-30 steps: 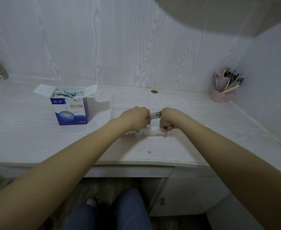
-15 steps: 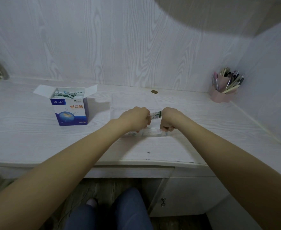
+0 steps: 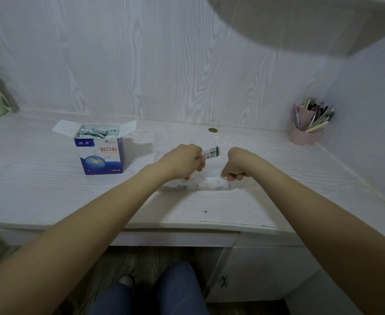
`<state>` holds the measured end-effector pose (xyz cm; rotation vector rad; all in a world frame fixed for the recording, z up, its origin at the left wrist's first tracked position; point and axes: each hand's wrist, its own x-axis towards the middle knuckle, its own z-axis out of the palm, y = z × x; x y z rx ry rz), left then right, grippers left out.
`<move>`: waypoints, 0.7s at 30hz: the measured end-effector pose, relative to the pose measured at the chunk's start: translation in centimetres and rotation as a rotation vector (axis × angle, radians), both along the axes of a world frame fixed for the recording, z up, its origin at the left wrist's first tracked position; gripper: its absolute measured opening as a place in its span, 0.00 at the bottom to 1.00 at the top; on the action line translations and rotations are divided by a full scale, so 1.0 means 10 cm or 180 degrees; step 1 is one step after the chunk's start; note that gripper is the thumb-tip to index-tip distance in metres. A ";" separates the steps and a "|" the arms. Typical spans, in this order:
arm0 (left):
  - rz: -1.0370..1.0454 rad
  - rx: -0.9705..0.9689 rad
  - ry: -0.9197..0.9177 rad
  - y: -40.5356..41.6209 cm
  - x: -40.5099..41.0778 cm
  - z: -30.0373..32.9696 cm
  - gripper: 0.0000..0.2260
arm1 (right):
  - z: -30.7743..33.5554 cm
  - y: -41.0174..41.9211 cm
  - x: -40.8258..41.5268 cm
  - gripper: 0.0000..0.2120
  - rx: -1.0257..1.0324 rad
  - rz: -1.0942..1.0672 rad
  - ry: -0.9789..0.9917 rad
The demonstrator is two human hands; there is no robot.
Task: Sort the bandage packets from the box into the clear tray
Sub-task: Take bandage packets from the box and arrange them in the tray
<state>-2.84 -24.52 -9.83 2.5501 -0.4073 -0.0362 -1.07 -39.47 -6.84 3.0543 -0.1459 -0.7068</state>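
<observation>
The left hand (image 3: 182,160) grips a white-and-green bandage packet bundle (image 3: 210,152), long axis pointing right-upward, over the clear plastic tray (image 3: 209,187); the right hand (image 3: 234,163), nearer the tray's right compartment, pinches something small there.

The desk (image 3: 50,189) and the wall panel (image 3: 164,64) behind it showed a pale, matt wood-grain finish. The box (image 3: 99,155) was glossy printed cardboard, its packets (image 3: 98,132) paper-like, and the tray (image 3: 209,187) clear, faintly shiny plastic. A small brass-coloured metal disc (image 3: 212,130) sat in the desktop, and a metal knob (image 3: 224,284) on the cupboard door below.
</observation>
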 end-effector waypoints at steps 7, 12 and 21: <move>-0.0038 -0.0483 0.0155 0.08 -0.10 0.12 0.11 | 0.20 -0.03 -0.11 0.10 0.0831 -0.0031 -0.0394; -0.0085 -0.1315 0.0645 0.26 -0.23 0.16 0.07 | 0.31 -0.02 -0.31 0.14 0.2859 0.0368 -0.0630; 0.0129 -0.2450 0.1037 0.65 -0.44 0.16 0.11 | 0.00 0.35 -0.37 0.12 0.4003 0.0338 -0.1371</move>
